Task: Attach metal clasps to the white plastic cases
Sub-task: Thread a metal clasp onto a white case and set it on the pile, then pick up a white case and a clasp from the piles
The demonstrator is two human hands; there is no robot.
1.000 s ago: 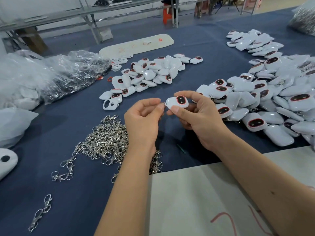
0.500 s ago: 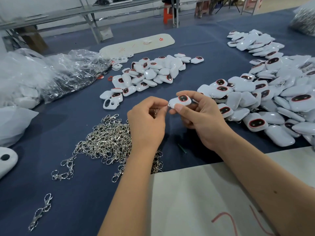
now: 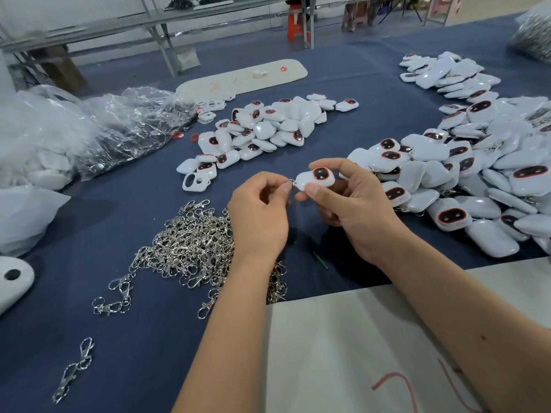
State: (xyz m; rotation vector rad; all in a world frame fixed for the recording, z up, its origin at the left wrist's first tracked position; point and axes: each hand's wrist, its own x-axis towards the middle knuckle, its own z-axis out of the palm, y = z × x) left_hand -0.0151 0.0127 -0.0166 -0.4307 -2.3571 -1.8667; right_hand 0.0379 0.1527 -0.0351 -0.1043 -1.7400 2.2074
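Observation:
My right hand (image 3: pixel 354 210) grips a white plastic case (image 3: pixel 316 177) with a dark red-rimmed window, held above the blue table. My left hand (image 3: pixel 259 216) pinches a small metal clasp (image 3: pixel 292 182) at the case's left end; most of the clasp is hidden by my fingers. A heap of loose metal clasps (image 3: pixel 193 248) lies on the cloth just left of my left wrist. A pile of white cases (image 3: pixel 262 129) sits behind my hands, and a larger pile of cases (image 3: pixel 477 168) spreads along the right.
Clear plastic bags (image 3: pixel 89 129) of parts lie at the far left. A white board (image 3: pixel 343 347) covers the near edge under my right forearm. Stray clasps (image 3: pixel 74 371) lie near left. A small green stick (image 3: pixel 320 260) lies under my hands.
Both hands shifted slightly; my left fingers moved back up to the case's left end with the clasp, after dipping lower half a second ago.

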